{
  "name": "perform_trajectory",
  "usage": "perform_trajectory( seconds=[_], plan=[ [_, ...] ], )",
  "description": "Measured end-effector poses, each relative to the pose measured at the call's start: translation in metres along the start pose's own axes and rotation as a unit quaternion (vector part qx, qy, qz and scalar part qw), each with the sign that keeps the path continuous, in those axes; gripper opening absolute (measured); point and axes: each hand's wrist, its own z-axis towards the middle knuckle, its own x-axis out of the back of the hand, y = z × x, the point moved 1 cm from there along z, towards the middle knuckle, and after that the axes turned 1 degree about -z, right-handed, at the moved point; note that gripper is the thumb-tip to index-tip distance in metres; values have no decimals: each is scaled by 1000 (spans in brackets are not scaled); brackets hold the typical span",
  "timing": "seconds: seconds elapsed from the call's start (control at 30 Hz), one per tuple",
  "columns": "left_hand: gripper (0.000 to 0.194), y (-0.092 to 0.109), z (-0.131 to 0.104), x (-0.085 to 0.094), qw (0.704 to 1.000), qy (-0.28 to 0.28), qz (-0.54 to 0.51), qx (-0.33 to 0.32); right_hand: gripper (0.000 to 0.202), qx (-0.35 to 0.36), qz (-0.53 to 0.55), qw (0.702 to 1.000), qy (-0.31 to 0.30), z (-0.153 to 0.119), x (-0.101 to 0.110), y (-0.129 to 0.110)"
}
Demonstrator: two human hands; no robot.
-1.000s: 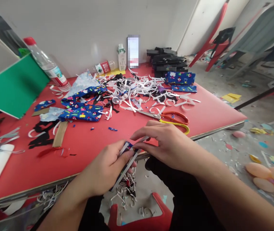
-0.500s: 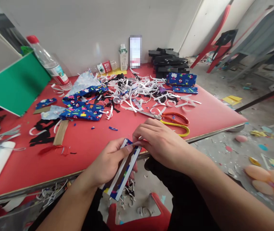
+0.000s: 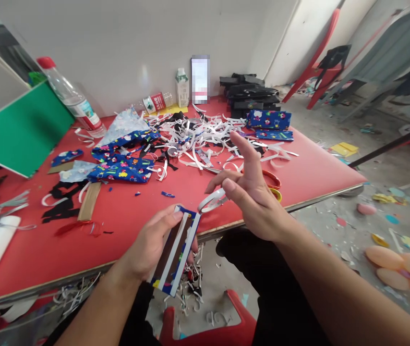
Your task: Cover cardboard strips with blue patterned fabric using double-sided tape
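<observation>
A narrow cardboard piece (image 3: 176, 250) edged in blue patterned fabric, with white strips along its length, is tilted over the table's front edge. My left hand (image 3: 156, 240) grips it, thumb on top and fingertips showing at its right side. My right hand (image 3: 253, 197) is raised to the right, index finger stretched up. A curled white strip (image 3: 212, 199) hangs between its thumb and middle finger and reaches down to the top corner of the piece. Scissors with red and yellow handles (image 3: 276, 194) lie partly hidden behind my right hand.
On the red table (image 3: 118, 240) lie heaped white strips (image 3: 205, 129), blue patterned fabric (image 3: 124, 168) and a cardboard strip (image 3: 90, 202). Bottles, a phone (image 3: 200, 79) and a black stack (image 3: 250, 93) line the wall. A green board (image 3: 25, 129) leans left; a red stool (image 3: 208, 334) stands below.
My right hand has moved off the piece, up and to the right, and its index finger has stretched out. A curled white strip now shows at its fingers. My left hand has shifted slightly left.
</observation>
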Motion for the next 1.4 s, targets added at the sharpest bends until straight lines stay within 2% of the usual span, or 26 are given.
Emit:
perform_trajectory(
  seconds=[0.2, 0.27, 0.33, 0.37, 0.4, 0.47, 0.57, 0.63, 0.7, 0.77, 0.8, 0.87, 0.93, 1.0, 1.07, 1.13, 1.2, 1.27, 1.33, 1.4],
  plan=[
    [45, -2, 2, -6, 998, 25, 51, -21, 42, 12, -18, 999, 28, 7, -12, 10],
    [44, -2, 2, -10, 999, 31, 40, -20, 37, 31, -27, 997, 65, 9, -19, 15],
    [43, 0, 2, -12, 999, 45, 13, -22, 28, 68, -89, 988, 102, 12, -25, 19],
    [42, 1, 2, -13, 998, 56, -2, -29, 23, 93, -140, 980, 102, 13, -27, 22],
    [41, 2, 3, -13, 997, 70, -15, -36, 19, 116, -195, 970, 80, 15, -30, 24],
    [46, 4, 4, -12, 994, 94, -34, -34, 17, 138, -281, 950, -2, 19, -32, 30],
    [56, 5, 6, -9, 993, 104, -47, -24, 20, 129, -306, 939, -92, 21, -30, 36],
    [54, 6, 8, -8, 991, 114, -52, -52, 27, 133, -302, 939, -94, 20, -27, 36],
    [48, 6, 9, -8, 981, 152, -61, -107, 32, 139, -299, 943, -43, 17, -23, 30],
    [43, 7, 10, -9, 963, 198, -75, -165, 30, 114, -260, 959, 20, 12, -23, 20],
    [41, 7, 10, -10, 954, 216, -82, -191, 28, 79, -213, 973, 27, 9, -25, 14],
    [42, 7, 11, -12, 942, 228, -97, -225, 28, -22, -78, 996, -35, 2, -34, 3],
    [44, 7, 12, -13, 932, 235, -110, -252, 32, -114, 64, 981, -146, -4, -47, -6],
    [46, 6, 12, -13, 924, 244, -120, -267, 33, -159, 177, 949, -206, -10, -60, -11],
    [48, 5, 13, -13, 926, 241, -125, -263, 33, -172, 261, 928, -201, -13, -71, -11],
    [51, 2, 12, -14, 938, 205, -125, -250, 34, -190, 320, 908, -193, -15, -78, -6],
    [53, 0, 12, -17, 952, 156, -117, -237, 37, -215, 349, 889, -205, -17, -83, 0],
    [50, -3, 12, -22, 960, 120, -111, -229, 39, -232, 339, 887, -214, -19, -85, 2],
    [39, -5, 14, -26, 963, 100, -123, -218, 43, -226, 281, 910, -203, -21, -83, 1],
    [29, -2, 15, -27, 960, 90, -140, -223, 40, -189, 143, 956, -173, -21, -77, -5]
  ],
)
